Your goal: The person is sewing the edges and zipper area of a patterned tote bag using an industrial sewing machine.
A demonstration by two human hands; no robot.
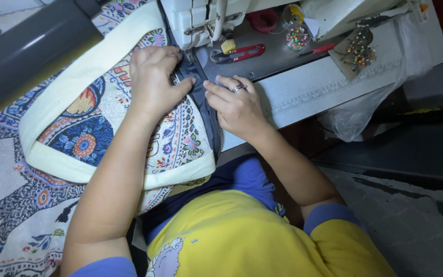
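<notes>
Dark strip (201,97) pinched between left hand (152,79), right hand (237,105) — needle hidden.

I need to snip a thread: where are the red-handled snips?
In the head view, the red-handled snips lie on the sewing machine bed, just beyond the right hand.

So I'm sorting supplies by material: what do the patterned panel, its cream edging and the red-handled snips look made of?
The patterned panel looks like woven printed cloth, matte with a faint shimmer; it bends softly under the left hand. The cream edging seems a thick woven cotton-like band, matte and ribbed. The red-handled snips appear to have glossy plastic grips; the blade material is hard to tell.
</notes>
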